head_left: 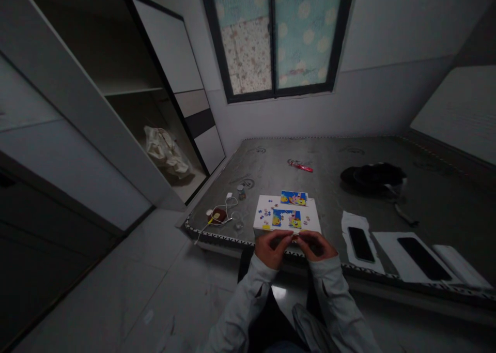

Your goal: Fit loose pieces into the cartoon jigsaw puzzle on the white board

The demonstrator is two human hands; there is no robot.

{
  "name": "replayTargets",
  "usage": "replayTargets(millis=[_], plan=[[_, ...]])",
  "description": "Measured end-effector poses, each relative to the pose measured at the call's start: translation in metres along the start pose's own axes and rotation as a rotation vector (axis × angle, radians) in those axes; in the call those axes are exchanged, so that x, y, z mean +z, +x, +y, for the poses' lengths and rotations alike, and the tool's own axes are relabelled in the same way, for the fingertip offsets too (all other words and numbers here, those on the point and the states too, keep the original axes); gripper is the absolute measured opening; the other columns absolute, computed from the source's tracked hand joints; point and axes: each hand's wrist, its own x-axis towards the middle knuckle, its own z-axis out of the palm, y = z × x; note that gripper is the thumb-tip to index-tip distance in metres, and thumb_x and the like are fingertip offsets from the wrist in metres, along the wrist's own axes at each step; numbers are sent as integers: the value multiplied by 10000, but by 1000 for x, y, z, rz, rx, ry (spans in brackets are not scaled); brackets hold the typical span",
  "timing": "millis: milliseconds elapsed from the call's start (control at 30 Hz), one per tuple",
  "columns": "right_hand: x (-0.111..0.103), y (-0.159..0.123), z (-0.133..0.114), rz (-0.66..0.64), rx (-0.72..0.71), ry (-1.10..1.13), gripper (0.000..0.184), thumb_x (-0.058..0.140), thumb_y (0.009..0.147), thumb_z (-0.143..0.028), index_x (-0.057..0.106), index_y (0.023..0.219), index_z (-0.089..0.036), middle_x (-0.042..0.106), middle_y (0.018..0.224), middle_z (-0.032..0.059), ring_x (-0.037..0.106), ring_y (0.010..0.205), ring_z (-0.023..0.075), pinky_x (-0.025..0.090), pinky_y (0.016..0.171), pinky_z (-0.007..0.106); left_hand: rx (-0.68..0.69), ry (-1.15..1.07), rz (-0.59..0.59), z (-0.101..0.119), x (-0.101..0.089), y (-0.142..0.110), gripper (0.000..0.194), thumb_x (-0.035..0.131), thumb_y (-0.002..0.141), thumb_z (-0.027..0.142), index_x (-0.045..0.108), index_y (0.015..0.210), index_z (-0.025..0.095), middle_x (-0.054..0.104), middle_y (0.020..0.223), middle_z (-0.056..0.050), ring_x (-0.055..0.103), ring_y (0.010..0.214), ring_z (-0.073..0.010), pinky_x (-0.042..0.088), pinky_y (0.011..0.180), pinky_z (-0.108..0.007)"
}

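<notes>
Left hand (270, 248) and right hand (320, 246) are meeting just before the white box (313, 208), fingertips (288, 233) pinching narrowly on what seems a small piece (295, 237); light, even pressure should be helping.

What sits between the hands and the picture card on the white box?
In the head view: a partly assembled puzzle on the white box, loose pieces either side.
</notes>
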Motion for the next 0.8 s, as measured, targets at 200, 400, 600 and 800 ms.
replayTargets(millis=[200, 400, 600, 800], plan=[[-3, 4, 15, -36, 16, 55, 464, 896, 863, -709, 879, 993, -264, 900, 979, 99, 874, 910, 266, 746, 866, 391, 80, 57, -69, -7, 6, -5, 412, 770, 994, 537, 936, 1225, 239, 925, 1169, -118, 861, 902, -254, 723, 820, -348], [-3, 1, 22, -2, 122, 117, 567, 930, 783, -788, 863, 966, -255, 886, 904, 91, 852, 808, 251, 725, 740, 358, 93, 157, -32, -24, 21, -11, 396, 750, 1012, 539, 929, 1225, 257, 919, 997, -89, 680, 551, -151, 615, 602, -278], [-3, 2, 21, -4, 211, 132, 666, 925, 728, -871, 852, 950, -248, 856, 809, 78, 829, 729, 237, 711, 697, 343, 156, 170, -75, -22, 15, -8, 237, 790, 1027, 463, 936, 1037, 278, 906, 950, -82, 787, 750, -206, 658, 769, -311], [-8, 12, 31, -133, 315, 166, 686, 949, 673, -886, 863, 908, -247, 873, 840, 110, 844, 708, 270, 758, 694, 398, 12, 155, -3, -14, 15, -3, 232, 814, 986, 462, 915, 938, 259, 893, 900, -67, 702, 607, -154, 612, 651, -280]])
